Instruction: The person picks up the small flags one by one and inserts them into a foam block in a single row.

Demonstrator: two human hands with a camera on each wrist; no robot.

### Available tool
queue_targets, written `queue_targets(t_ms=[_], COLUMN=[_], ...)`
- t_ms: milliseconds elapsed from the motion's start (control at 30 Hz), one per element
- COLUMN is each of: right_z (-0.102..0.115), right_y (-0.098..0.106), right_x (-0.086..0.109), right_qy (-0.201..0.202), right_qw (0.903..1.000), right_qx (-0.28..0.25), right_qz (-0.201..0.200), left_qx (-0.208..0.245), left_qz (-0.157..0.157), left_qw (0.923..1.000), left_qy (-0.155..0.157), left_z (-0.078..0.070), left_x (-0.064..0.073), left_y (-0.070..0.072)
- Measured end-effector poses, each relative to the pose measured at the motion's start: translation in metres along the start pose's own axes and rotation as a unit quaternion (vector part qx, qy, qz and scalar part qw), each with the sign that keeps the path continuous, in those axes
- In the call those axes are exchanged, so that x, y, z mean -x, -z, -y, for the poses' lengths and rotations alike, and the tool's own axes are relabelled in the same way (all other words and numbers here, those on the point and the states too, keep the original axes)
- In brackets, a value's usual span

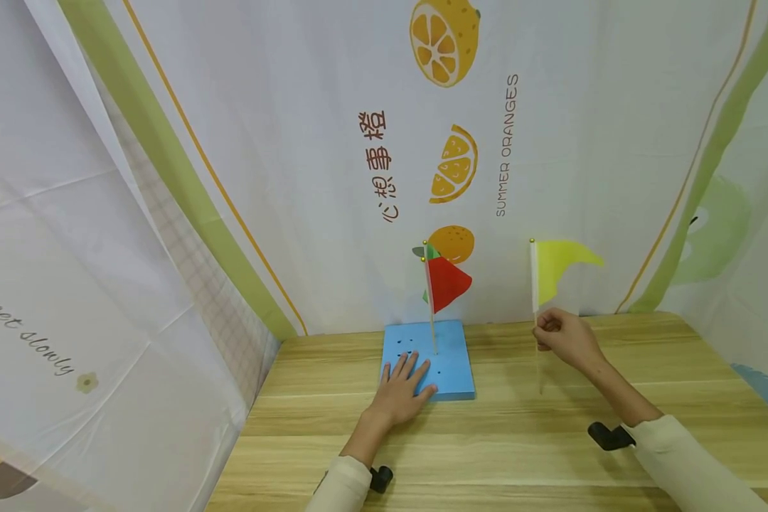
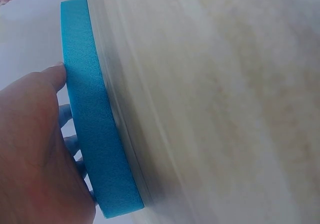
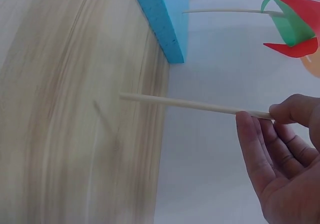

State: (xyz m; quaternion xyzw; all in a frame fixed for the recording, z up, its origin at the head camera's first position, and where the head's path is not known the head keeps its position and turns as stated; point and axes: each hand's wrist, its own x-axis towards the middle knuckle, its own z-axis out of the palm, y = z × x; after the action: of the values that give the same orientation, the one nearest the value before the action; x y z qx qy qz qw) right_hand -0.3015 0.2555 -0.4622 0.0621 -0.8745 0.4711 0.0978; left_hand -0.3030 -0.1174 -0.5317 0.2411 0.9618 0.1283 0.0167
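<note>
In the head view a blue foam block [image 1: 456,366] with several small holes lies on the table, and my left hand [image 1: 398,398] rests on its near left part with fingers spread. A red flag [image 1: 449,283] stands upright in the block, and a green flag [image 1: 432,252] shows mostly hidden behind it. To the right of the block, my right hand [image 1: 571,339] pinches the wooden stick [image 3: 195,105] of a yellow flag [image 1: 553,267] between thumb and fingers. That flag is upright, its bare lower tip above the tabletop with a shadow beside it.
The wood-grain table [image 1: 499,455] ends at the back against a hanging white curtain [image 1: 281,178] printed with oranges and lettering. More printed cloth [image 1: 70,213] hangs along the left side. Black wrist mounts [image 1: 609,436] stick out from both forearms.
</note>
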Motion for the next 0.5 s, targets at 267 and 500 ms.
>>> queue_targets(t_ms=[267, 500], right_z=[0.011, 0.025], right_y=[-0.004, -0.012], right_x=[-0.007, -0.011], right_qy=[0.022, 0.038], right_qw=[0.9997, 0.9990], right_qx=[-0.010, -0.024], right_qz=[-0.001, -0.001], left_qx=[-0.005, -0.005], left_qz=[0.007, 0.005], left_qw=[1.0000, 1.0000], left_qy=[0.004, -0.003], left_z=[0.000, 0.000], left_x=[-0.002, 0.000], left_y=[0.001, 0.000])
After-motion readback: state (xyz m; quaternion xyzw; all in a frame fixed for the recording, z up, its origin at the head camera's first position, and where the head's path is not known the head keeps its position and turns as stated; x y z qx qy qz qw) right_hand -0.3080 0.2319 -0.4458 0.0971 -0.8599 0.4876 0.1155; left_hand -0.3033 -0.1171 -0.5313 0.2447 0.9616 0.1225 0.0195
